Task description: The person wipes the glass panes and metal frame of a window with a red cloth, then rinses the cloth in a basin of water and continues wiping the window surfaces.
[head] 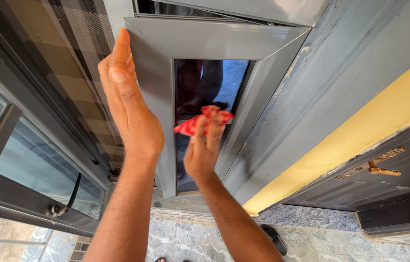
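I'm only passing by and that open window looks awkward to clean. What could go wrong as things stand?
The window frame is steadied only by the flat left hand on its edge; it might swing if that hand slips. The right hand presses a small red cloth on the glass pane, so a hard push could strain the glass, or the cloth could drop to the tiled floor.

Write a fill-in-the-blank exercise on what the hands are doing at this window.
1. The right hand presses a ____ cloth on the glass.
2. The left hand rests flat on the window's grey ____.
3. The door handle at right is ____-coloured.
4. The wall beside the window is yellow and ____.

Missing words: red; frame; brass; grey
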